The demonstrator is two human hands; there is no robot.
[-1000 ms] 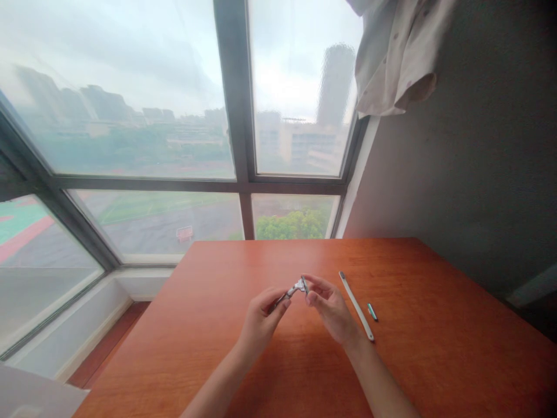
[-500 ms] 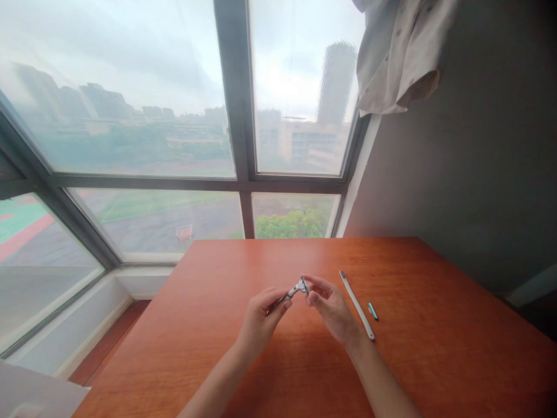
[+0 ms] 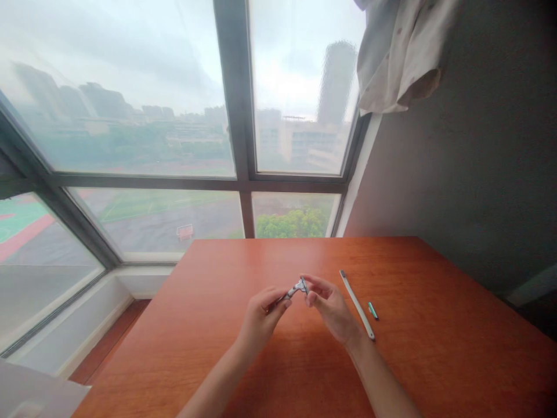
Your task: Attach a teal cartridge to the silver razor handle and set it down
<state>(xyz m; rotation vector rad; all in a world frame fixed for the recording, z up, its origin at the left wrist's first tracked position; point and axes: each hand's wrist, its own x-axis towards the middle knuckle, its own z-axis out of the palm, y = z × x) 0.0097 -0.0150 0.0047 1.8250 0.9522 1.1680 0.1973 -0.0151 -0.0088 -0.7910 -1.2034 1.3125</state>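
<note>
A silver and dark razor point(image 3: 297, 288) is held above the table between both hands. My left hand point(image 3: 261, 307) pinches its handle between thumb and fingers, and part of the handle is hidden in the grip. At the other end, my right hand point(image 3: 329, 305) has its thumb and fingertips closed on the razor's head. To the right of my right hand a white toothbrush point(image 3: 357, 305) with a dark bristle end lies slantwise on the table. Beside it rests a small green and black razor cartridge point(image 3: 373, 311).
The reddish-brown wooden table point(image 3: 209, 360) reaches to the window. A dark window frame point(image 3: 243, 184) stands behind it, with a grey wall point(image 3: 426, 186) to the right. A pale garment point(image 3: 398, 64) hangs at the upper right.
</note>
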